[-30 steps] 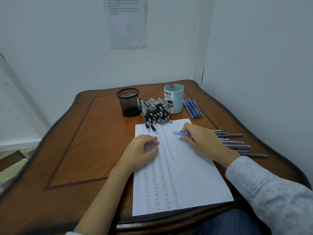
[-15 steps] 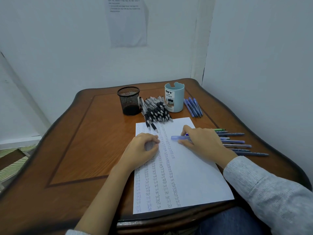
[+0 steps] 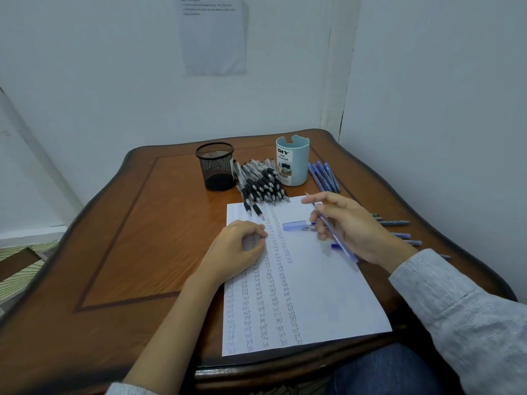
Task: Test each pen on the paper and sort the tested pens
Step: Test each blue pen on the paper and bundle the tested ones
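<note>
The right hand grips a purple pen, fingers curled round it, with the tip pointing up and away over the top of the paper; a purple cap lies just by the fingers, and I cannot tell if they touch it; the left hand rests on the paper with loose curled fingers and holds nothing; the paper lies on the brown table; behind it sit a black mesh cup, a pile of black pens, a blue cup and some blue pens; more pens lie right of the right hand.
</note>
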`<state>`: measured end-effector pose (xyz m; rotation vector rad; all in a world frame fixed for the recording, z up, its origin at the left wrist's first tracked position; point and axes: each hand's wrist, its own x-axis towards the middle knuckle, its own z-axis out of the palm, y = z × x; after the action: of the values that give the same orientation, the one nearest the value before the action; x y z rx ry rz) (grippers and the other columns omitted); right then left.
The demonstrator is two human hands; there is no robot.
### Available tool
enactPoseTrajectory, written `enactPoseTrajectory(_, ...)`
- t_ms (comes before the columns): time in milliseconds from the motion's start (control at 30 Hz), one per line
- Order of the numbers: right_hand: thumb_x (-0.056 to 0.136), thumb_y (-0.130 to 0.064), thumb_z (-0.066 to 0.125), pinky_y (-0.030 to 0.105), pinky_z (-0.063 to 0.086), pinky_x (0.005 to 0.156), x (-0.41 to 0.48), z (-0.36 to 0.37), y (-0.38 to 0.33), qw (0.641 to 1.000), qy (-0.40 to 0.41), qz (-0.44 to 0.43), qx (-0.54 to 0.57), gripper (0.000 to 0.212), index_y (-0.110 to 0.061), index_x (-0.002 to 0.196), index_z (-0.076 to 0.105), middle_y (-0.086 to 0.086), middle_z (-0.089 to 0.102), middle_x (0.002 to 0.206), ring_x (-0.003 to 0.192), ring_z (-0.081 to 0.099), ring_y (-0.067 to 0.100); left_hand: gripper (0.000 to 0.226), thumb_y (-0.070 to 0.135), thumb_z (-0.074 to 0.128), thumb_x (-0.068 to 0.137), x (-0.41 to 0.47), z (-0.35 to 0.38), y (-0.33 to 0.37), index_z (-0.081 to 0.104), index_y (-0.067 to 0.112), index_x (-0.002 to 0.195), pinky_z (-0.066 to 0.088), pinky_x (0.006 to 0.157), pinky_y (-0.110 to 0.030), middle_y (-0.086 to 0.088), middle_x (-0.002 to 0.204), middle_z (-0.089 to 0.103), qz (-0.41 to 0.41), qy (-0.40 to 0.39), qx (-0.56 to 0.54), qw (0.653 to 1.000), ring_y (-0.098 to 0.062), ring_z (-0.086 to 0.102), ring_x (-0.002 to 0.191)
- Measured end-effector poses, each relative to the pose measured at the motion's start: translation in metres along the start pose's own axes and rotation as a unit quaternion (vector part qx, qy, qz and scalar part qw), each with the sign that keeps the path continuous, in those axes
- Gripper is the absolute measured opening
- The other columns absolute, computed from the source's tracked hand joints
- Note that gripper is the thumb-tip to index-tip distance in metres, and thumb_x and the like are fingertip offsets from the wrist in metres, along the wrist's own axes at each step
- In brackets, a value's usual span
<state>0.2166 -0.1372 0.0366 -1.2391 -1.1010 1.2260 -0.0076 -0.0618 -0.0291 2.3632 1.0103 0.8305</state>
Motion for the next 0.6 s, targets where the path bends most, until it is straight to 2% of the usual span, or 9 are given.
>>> enactPoseTrajectory(100, 0.096, 0.004, 0.029, 0.028, 0.058, 0.069, -0.005, 0.007, -0.003, 0.967, -0.044, 0.062, 0.245, 0.042, -0.011, 0.11, 0.066, 0.012, 0.067, 0.084, 0.074, 0.063, 0.018, 0.015, 0.021, 0.065, 0.088, 0.0, 0.0, 0.0, 0.068, 0.027, 0.101, 0.044, 0.099, -0.032, 0.018, 0.11, 0.062, 0.0, -0.002, 0.003, 1.0, -0.002, 0.055, 0.111)
enactPoseTrajectory(167, 0.09, 0.01, 0.033, 0.027, 0.057, 0.074, -0.006, 0.012, 0.0, 0.949, -0.051, 0.045, 0.309, 0.045, -0.012, 0.113, 0.065, 0.01, 0.07, 0.092, 0.084, 0.066, 0.019, 0.015, 0.021, 0.065, 0.088, 0.0, 0.0, 0.0, 0.068, 0.026, 0.101, 0.044, 0.099, -0.032, 0.016, 0.111, 0.064, -0.001, -0.002, 0.003, 1.0, -0.003, 0.055, 0.111)
enactPoseTrajectory(233, 0.088, 0.008, 0.046, 0.024, 0.056, 0.074, -0.005, 0.018, 0.005, 0.964, -0.038, 0.01, 0.263, 0.039, -0.013, 0.117, 0.062, 0.005, 0.072, 0.099, 0.089, 0.067, 0.018, 0.015, 0.02, 0.065, 0.088, 0.0, 0.0, 0.001, 0.068, 0.025, 0.101, 0.044, 0.099, -0.03, 0.014, 0.112, 0.064, -0.002, -0.001, 0.002, 1.0, -0.003, 0.055, 0.112)
enactPoseTrajectory(267, 0.089, -0.002, 0.054, 0.024, 0.054, 0.071, -0.004, 0.021, 0.009, 0.974, -0.024, 0.002, 0.223, 0.031, -0.014, 0.116, 0.063, 0.004, 0.072, 0.1, 0.087, 0.068, 0.016, 0.015, 0.019, 0.065, 0.088, 0.0, 0.0, 0.001, 0.068, 0.025, 0.1, 0.043, 0.099, -0.029, 0.014, 0.112, 0.064, -0.002, 0.0, 0.002, 1.0, -0.003, 0.055, 0.112)
enactPoseTrajectory(333, 0.09, -0.025, 0.059, 0.02, 0.049, 0.057, -0.005, 0.027, 0.015, 0.987, 0.01, 0.007, 0.159, 0.022, -0.013, 0.106, 0.066, 0.005, 0.073, 0.091, 0.067, 0.065, 0.013, 0.015, 0.018, 0.065, 0.087, 0.0, 0.0, 0.002, 0.068, 0.025, 0.1, 0.043, 0.099, -0.028, 0.014, 0.112, 0.064, -0.002, 0.003, 0.001, 1.0, -0.003, 0.055, 0.112)
enactPoseTrajectory(400, 0.092, -0.036, 0.055, 0.016, 0.039, 0.043, -0.005, 0.032, 0.02, 0.995, 0.051, 0.007, 0.089, 0.028, -0.01, 0.094, 0.067, 0.003, 0.07, 0.073, 0.048, 0.052, 0.009, 0.015, 0.018, 0.065, 0.087, 0.0, 0.0, 0.001, 0.068, 0.024, 0.101, 0.043, 0.098, -0.028, 0.012, 0.113, 0.065, 0.002, 0.004, 0.003, 1.0, -0.003, 0.055, 0.111)
enactPoseTrajectory(500, 0.087, -0.041, 0.063, 0.017, 0.028, 0.036, -0.004, 0.04, 0.029, 0.993, 0.118, 0.006, 0.008, 0.036, -0.007, 0.079, 0.069, 0.0, 0.056, 0.055, 0.038, 0.039, 0.009, 0.015, 0.019, 0.065, 0.087, 0.0, 0.0, 0.0, 0.069, 0.021, 0.102, 0.044, 0.098, -0.029, 0.009, 0.114, 0.066, 0.007, 0.004, 0.007, 1.0, -0.003, 0.055, 0.111)
enactPoseTrajectory(600, 0.079, -0.037, 0.074, 0.02, 0.031, 0.034, -0.005, 0.045, 0.036, 0.99, 0.135, -0.01, -0.029, 0.038, -0.003, 0.068, 0.062, 0.008, 0.054, 0.051, 0.033, 0.041, 0.012, 0.016, 0.018, 0.065, 0.087, 0.0, 0.001, 0.001, 0.07, 0.019, 0.102, 0.043, 0.097, -0.028, 0.008, 0.114, 0.066, 0.009, 0.009, 0.012, 1.0, -0.005, 0.055, 0.11)
